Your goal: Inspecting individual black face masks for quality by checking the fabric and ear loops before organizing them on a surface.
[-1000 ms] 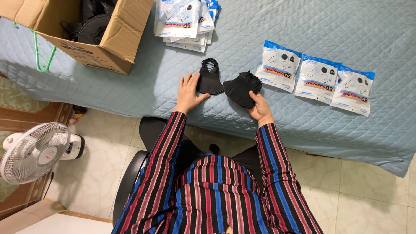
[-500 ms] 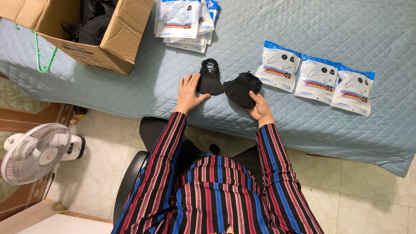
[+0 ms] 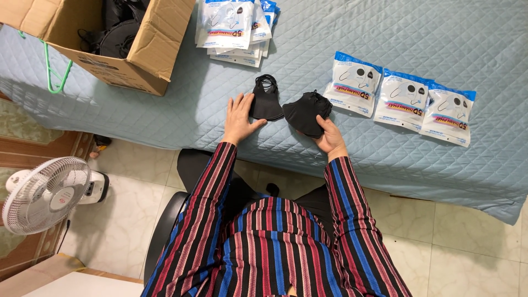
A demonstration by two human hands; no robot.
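Two black cloth face masks lie side by side near the front edge of a bed covered in a light blue quilted spread (image 3: 418,66). The left mask (image 3: 266,102) lies flat with its ear loops bunched at the far end. The left hand (image 3: 240,120) rests open and flat on the spread just beside it, fingers spread, the thumb touching the mask's near edge; it grips nothing. The right mask (image 3: 309,113), a thicker bundle, sits in the right hand (image 3: 331,136), whose fingers curl up around its near right side, holding it loosely against the spread. The two masks are almost touching.

To the right of the bundle, three sealed white and blue packets (image 3: 404,99) lie in a row, slightly overlapping. Farther back, above the left mask, is a stack of the same kind of packets (image 3: 234,27). At the far left corner an open cardboard box (image 3: 143,60) holds more black items, and a green hanger (image 3: 54,74) hangs off the bed edge beside it.

The person wears a shirt striped red, blue and black. On the tiled floor to the left stands a white fan (image 3: 47,192).
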